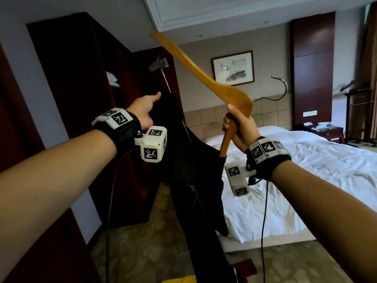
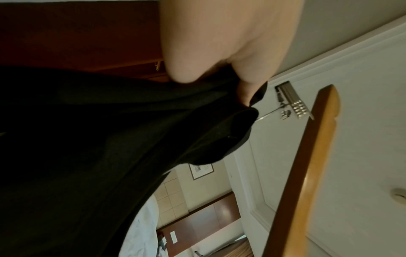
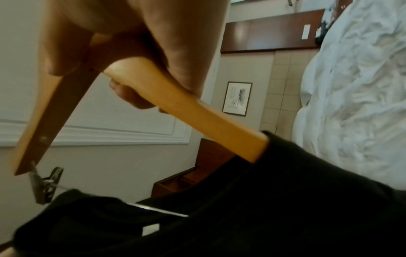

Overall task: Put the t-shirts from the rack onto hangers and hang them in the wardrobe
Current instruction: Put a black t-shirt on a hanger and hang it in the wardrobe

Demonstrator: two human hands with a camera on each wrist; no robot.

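A black t-shirt (image 1: 191, 180) hangs between my two raised hands in the head view. My left hand (image 1: 145, 108) pinches its top edge, fabric bunched under the fingers (image 2: 248, 93). My right hand (image 1: 237, 128) grips a wooden hanger (image 1: 204, 72) near its middle bend. One hanger arm (image 3: 208, 120) goes down into the t-shirt's (image 3: 263, 208) opening; the other arm (image 2: 307, 165) points up and left. A thin metal bar with a clip (image 1: 160, 63) sticks out under the hanger, and the clip (image 3: 47, 184) shows above the cloth.
The dark wooden wardrobe (image 1: 81, 78) stands open at the left behind my left hand. A bed with white sheets (image 1: 306, 170) fills the right. A clothes rack (image 1: 359, 111) stands at the far right by the curtain. Patterned carpet lies below.
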